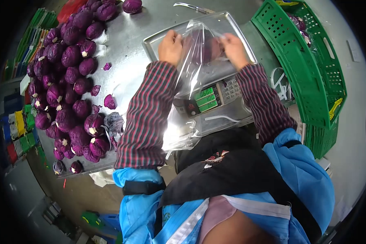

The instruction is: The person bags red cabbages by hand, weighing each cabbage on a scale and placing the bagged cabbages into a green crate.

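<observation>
A clear plastic bag [187, 77] with a red cabbage [201, 45] inside lies over the metal tray of a weighing scale [248, 57]. My left hand [171, 47] is closed on the bag's left side. On the other side my right hand [234, 49], slightly blurred, pinches the plastic close to the cabbage. Below the tray the scale's lit green display [207, 99] shows several digits beside a keypad [232, 88]. The lower part of the bag hangs loosely toward me, partly over the scale's front.
A large pile of red cabbages [71, 77] covers the left of the metal table [128, 46], with loose leaves [110, 101] beside it. A knife [194, 7] lies behind the tray. Green crates [303, 61] stand at the right. More clear plastic [181, 132] lies at the front edge.
</observation>
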`<act>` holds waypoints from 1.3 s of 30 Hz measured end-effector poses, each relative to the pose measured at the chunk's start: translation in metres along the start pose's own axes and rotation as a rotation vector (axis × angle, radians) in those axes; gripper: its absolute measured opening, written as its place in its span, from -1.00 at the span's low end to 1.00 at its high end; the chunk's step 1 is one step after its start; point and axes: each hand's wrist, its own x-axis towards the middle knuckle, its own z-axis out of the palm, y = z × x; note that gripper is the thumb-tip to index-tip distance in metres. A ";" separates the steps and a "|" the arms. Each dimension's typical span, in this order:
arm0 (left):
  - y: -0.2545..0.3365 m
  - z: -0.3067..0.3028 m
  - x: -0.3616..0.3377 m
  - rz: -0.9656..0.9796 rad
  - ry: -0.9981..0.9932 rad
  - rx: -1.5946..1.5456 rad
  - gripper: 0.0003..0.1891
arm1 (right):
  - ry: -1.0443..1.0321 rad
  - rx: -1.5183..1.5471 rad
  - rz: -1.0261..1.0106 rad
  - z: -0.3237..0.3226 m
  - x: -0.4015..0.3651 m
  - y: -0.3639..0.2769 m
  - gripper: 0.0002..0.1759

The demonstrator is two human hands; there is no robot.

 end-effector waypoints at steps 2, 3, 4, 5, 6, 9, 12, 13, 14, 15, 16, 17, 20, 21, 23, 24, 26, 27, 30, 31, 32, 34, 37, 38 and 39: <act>-0.021 0.008 0.007 -0.081 -0.051 0.007 -0.78 | 0.004 -0.225 -0.103 0.010 0.004 0.000 -0.80; -0.026 0.006 0.003 -0.114 -0.085 -0.013 -0.80 | -0.077 -0.236 -0.148 0.009 0.000 -0.007 -0.79; -0.024 0.000 -0.007 -0.146 -0.118 -0.037 -0.82 | -0.157 -0.251 -0.196 0.008 0.001 -0.013 -0.76; -0.015 -0.009 -0.013 -0.171 -0.181 -0.240 -0.87 | -0.122 -0.098 -0.173 0.015 -0.001 -0.013 -0.75; -0.004 -0.014 -0.022 -0.379 -0.198 -0.588 -0.89 | -0.128 -0.093 -0.189 0.018 0.000 -0.012 -0.75; 0.001 -0.056 -0.048 -0.260 -0.196 -0.726 -0.91 | -0.330 0.430 -0.099 0.005 -0.027 -0.076 -0.81; 0.032 -0.138 -0.098 0.001 -0.419 -0.487 -0.93 | -0.734 0.408 -0.722 -0.020 -0.055 -0.133 -0.82; 0.032 -0.161 -0.116 0.112 -0.374 -0.422 -0.93 | -0.785 0.404 -0.816 -0.030 -0.063 -0.154 -0.78; 0.029 -0.181 -0.131 0.223 -0.325 -0.357 -0.93 | -0.837 0.396 -0.914 -0.034 -0.071 -0.169 -0.74; 0.023 -0.201 -0.145 0.268 -0.264 -0.306 -0.94 | -0.802 0.454 -0.858 -0.026 -0.080 -0.166 -0.73; 0.018 -0.216 -0.158 0.312 -0.204 -0.255 -0.94 | -0.823 0.461 -0.869 -0.022 -0.088 -0.166 -0.73; 0.014 -0.228 -0.170 0.331 -0.182 -0.184 -0.95 | -0.848 0.371 -0.866 -0.019 -0.095 -0.167 -0.74; 0.000 -0.243 -0.196 0.331 -0.035 -0.121 -0.95 | -0.876 0.233 -0.933 -0.011 -0.115 -0.189 -0.79; -0.002 -0.249 -0.201 0.324 0.017 -0.068 -0.95 | -0.884 0.221 -0.797 -0.005 -0.123 -0.188 -0.80; -0.020 -0.253 -0.214 0.319 -0.002 0.008 -0.92 | -0.907 0.186 -0.632 -0.002 -0.132 -0.195 -0.81; -0.027 -0.256 -0.220 0.326 -0.035 0.109 -0.90 | -0.920 0.169 -0.653 0.001 -0.135 -0.198 -0.81; -0.023 -0.258 -0.240 0.308 -0.057 0.058 -0.83 | -0.955 0.135 -0.696 0.004 -0.151 -0.200 -0.81; -0.005 -0.258 -0.248 0.328 0.010 0.179 -0.79 | -0.973 0.092 -0.614 0.004 -0.154 -0.205 -0.81; 0.019 -0.237 -0.272 0.427 0.044 0.383 -0.60 | -1.095 0.138 -0.392 0.005 -0.164 -0.214 -0.81; 0.019 -0.227 -0.275 0.422 0.061 0.379 -0.60 | -1.066 0.077 -0.540 0.006 -0.166 -0.216 -0.82; 0.015 -0.216 -0.277 0.461 0.106 0.360 -0.64 | -1.073 0.069 -0.553 0.006 -0.165 -0.221 -0.82; 0.012 -0.208 -0.283 0.491 0.172 0.342 -0.67 | -1.193 0.006 -0.719 0.005 -0.163 -0.233 -0.80; 0.012 -0.202 -0.291 0.446 0.321 0.138 -0.84 | -1.062 0.108 -0.780 0.000 -0.156 -0.263 -0.81; 0.017 -0.202 -0.295 0.438 0.330 0.152 -0.84 | -1.071 0.120 -0.791 0.001 -0.158 -0.273 -0.81; 0.022 -0.202 -0.299 0.408 0.307 0.177 -0.85 | -1.098 0.103 -0.839 0.005 -0.162 -0.283 -0.79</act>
